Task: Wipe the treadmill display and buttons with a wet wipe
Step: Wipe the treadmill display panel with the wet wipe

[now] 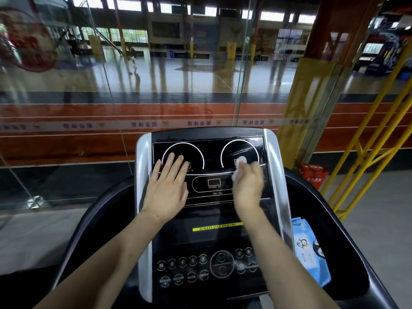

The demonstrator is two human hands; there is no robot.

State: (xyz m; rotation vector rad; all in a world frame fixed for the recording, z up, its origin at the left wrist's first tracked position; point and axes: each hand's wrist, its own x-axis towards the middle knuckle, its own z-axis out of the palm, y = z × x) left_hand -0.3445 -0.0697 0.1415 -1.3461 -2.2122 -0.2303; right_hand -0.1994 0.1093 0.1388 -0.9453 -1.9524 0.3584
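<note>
Currently the wet wipe (pixel 239 162), bunched into a white wad, sits on the treadmill display (pixel 211 172) at centre frame, inside the right-hand white ring. Our right hand (pixel 248 186) pinches it, fingers (pixel 256 169) curled round the wad and pressing it to the glass; a wet sheen shows around that ring, so we judge this side is mid-wipe. Our left hand (pixel 168 186) lies flat over the left ring, fingers straight and spread, holding nothing; we judge it braces the console against the rubbing.

Below, at lower centre, the buttons (pixel 191 268) look untouched by either hand; we judge that step not yet done.

A blue wipes pack (pixel 311 250) rests in the side tray at lower right, near the wiping hand, presumably for a fresh sheet.
</note>
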